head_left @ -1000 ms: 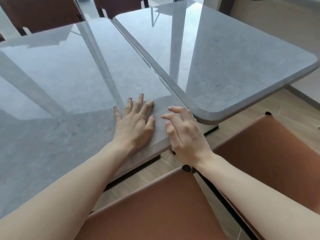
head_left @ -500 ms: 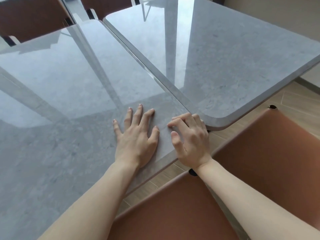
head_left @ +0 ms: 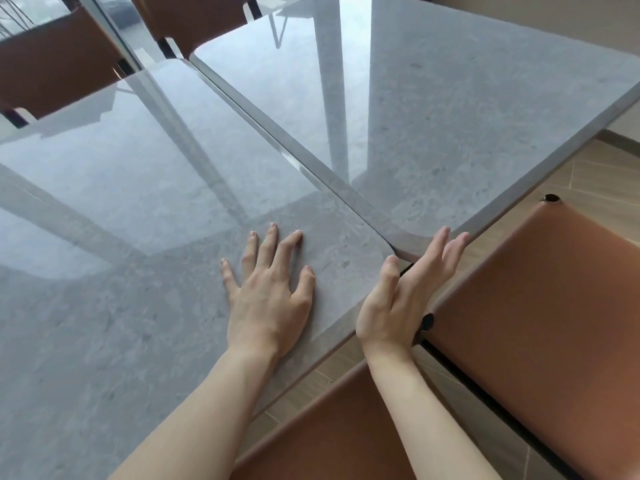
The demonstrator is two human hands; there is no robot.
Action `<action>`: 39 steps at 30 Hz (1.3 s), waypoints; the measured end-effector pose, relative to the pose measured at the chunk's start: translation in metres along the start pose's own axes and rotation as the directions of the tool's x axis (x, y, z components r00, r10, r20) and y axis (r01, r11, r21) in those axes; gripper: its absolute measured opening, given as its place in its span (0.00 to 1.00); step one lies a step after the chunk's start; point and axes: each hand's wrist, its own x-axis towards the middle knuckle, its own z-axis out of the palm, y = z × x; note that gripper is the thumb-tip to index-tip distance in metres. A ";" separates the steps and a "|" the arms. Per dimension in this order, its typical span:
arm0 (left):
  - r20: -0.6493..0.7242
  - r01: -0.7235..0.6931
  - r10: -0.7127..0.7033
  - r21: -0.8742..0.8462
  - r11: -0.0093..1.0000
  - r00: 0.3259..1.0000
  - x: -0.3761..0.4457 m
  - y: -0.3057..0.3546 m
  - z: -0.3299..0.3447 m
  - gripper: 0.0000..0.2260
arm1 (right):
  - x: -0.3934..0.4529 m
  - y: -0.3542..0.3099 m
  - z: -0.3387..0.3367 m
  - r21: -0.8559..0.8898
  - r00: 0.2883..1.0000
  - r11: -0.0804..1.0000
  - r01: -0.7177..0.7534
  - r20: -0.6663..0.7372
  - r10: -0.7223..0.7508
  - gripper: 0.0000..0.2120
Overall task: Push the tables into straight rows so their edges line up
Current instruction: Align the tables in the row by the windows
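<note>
Two glossy grey stone-look tables stand side by side. The left table (head_left: 114, 202) and the right table (head_left: 450, 105) meet along a narrow seam running from the far left to the near corners. My left hand (head_left: 268, 299) lies flat, fingers spread, on the left table near its rounded near corner. My right hand (head_left: 405, 296) is held edge-on with straight fingers along the tables' near edges, its fingertips against the right table's rounded corner. The right table's corner sits slightly farther from me than the left one's.
Brown leather chairs stand close by: one below me (head_left: 332, 434), one at the right (head_left: 540, 317), two beyond the tables (head_left: 52, 64). Wooden floor shows at the right (head_left: 588, 181). A beige wall runs along the far right.
My right hand has left the left table's corner and turned edge-on, reaching to the right table's corner. My left hand stays flat. The view has shifted closer.
</note>
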 end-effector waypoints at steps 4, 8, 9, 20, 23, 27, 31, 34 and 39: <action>0.000 0.002 -0.002 -0.003 1.000 1.000 0.000 0.000 -0.002 0.24 | 0.000 -0.001 0.002 0.008 0.998 1.000 0.017 -0.056 -0.017 0.35; 0.005 -0.002 0.002 -0.002 1.000 1.000 0.000 0.001 -0.001 0.24 | -0.005 0.004 0.005 0.043 0.994 0.995 -0.086 -0.064 0.089 0.35; 0.009 -0.003 0.003 0.003 1.000 1.000 0.000 0.000 -0.001 0.24 | -0.006 0.005 0.006 0.039 0.993 0.994 -0.105 -0.049 0.107 0.35; 0.010 -0.005 0.005 0.002 1.000 1.000 -0.001 0.001 0.000 0.23 | -0.003 0.000 0.002 -0.013 0.994 0.995 -0.101 0.030 0.101 0.39; 0.000 -0.006 0.006 0.002 1.000 1.000 -0.001 0.001 0.000 0.23 | -0.001 -0.004 -0.002 -0.105 0.989 0.986 -0.130 0.062 0.137 0.40; 0.011 0.005 -0.005 0.034 0.999 1.000 0.000 -0.002 -0.001 0.22 | 0.007 -0.021 -0.022 -0.312 0.929 0.929 -0.200 0.242 0.281 0.39; 0.045 0.033 -0.039 0.134 0.990 0.998 0.000 0.007 -0.003 0.23 | 0.043 -0.058 -0.103 -0.454 0.697 0.868 -0.201 0.557 0.452 0.43; 0.168 0.252 -0.295 0.235 0.939 0.941 -0.004 0.033 -0.013 0.25 | 0.063 -0.106 -0.180 -0.405 0.684 0.901 -0.155 0.614 0.394 0.37; 0.201 0.237 -0.172 -0.372 0.897 0.964 -0.075 0.170 -0.034 0.23 | 0.076 -0.180 -0.269 -0.256 0.611 0.946 -0.199 0.723 0.324 0.19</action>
